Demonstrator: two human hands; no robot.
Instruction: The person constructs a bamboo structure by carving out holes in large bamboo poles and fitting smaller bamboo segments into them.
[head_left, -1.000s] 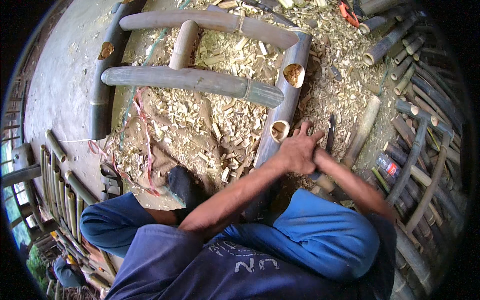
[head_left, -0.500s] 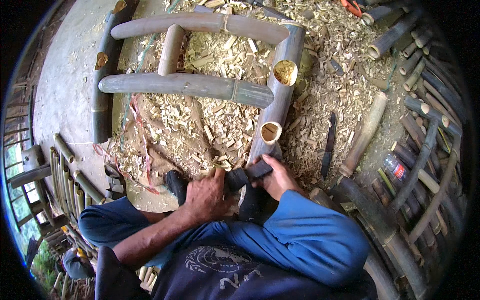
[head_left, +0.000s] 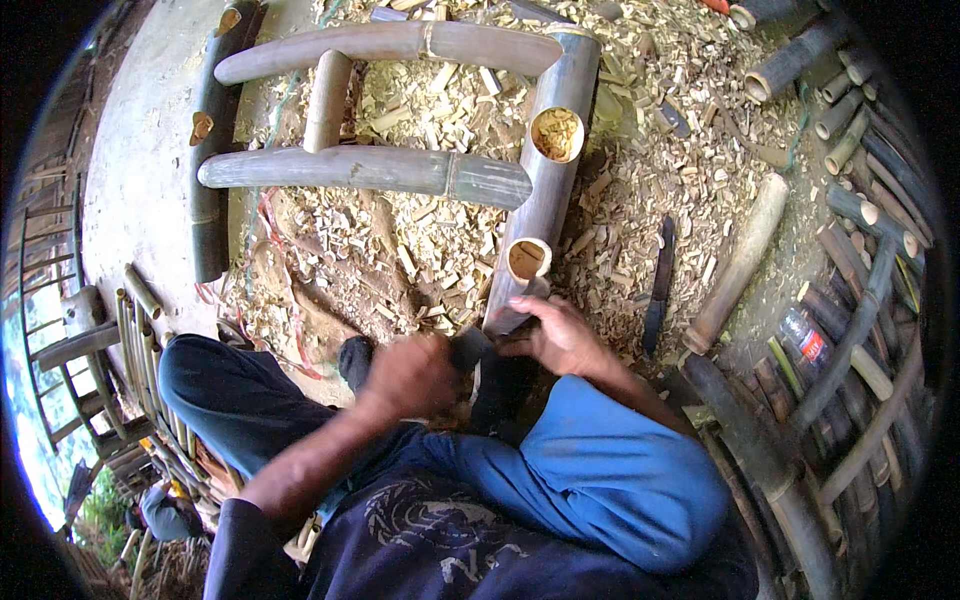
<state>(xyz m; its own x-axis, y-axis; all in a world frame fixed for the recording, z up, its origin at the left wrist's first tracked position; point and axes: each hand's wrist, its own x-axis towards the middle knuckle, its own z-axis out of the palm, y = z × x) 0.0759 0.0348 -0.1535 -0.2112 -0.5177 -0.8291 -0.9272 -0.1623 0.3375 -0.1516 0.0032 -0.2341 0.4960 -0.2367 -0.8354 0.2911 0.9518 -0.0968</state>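
Curled with the left hand (head_left: 410,375) into a tight, blurred fist at lower centre, closed on a dark, blunt-ended piece (head_left: 468,349) showing at the right of the knuckles; of what kind, cannot tell. Laid with the right hand (head_left: 562,340), just right of there, against the lower end of a grey bamboo post (head_left: 552,195), with the thumb on top below a cut hole (head_left: 528,259) and the other fingers partly hidden; whether wrapped around or merely resting, cannot tell. Up along the post, slanting from lower centre to the top of the frame right of the middle, a second hole (head_left: 557,134). Stretching leftward from the post across the upper half, an upper curved rail (head_left: 390,43) and a lower curved rail (head_left: 365,168), with a short crosspiece (head_left: 327,102) between, reaching a darker post (head_left: 208,190) at upper left. Scattered beneath and around, pale shavings (head_left: 440,235). Lying right of centre, a dark knife (head_left: 658,285); farther right, a pale bamboo length (head_left: 738,262). Near the right edge, among stacked bamboo, a clear bottle (head_left: 806,335) with a red label. Bent below the hands, blue-trousered legs (head_left: 620,460). At far lower left, small, another person (head_left: 170,512).
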